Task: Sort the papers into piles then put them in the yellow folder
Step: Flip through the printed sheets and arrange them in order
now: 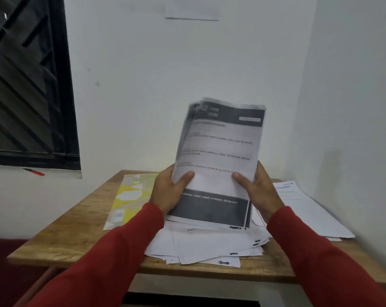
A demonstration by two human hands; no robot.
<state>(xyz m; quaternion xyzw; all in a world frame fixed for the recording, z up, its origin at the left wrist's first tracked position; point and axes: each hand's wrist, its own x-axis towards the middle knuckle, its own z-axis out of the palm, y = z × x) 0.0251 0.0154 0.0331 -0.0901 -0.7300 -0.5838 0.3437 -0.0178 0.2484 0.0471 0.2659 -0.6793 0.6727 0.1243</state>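
White walls meet in a corner behind a small wooden bench [81, 220], with a dark barred window [26, 80] at left. We hold an upright sheaf of printed white sheets with dark grey bands [216, 165] between both hands: our left hand [168, 192] grips its left edge, thumb across the front page, and our right hand [257, 189] grips the right edge the same way, fingers behind. The sheaf's long axis stands near vertical, tilted slightly back toward the wall, its lower edge just above a loose, fanned heap of white papers [209, 249] lying at the bench's near edge.

The yellow folder with white and grey geometric shapes [130, 196] lies flat on the bench to the left of the sheaf, just beside our left hand, its long axis running from near-left to far-right. A second flat pile of white printed pages [307, 209] lies on the right, against the side wall, nearer our right hand.

Judgement: the sorting looks partly done; the held sheaf seems ready to be squared. The folder is reached by carrying the sheaf leftward and laying it flat; our left hand is the nearer one to open it. We cannot tell whether the folder is open or closed.

A red pen-like object [34, 172] rests on the window sill.
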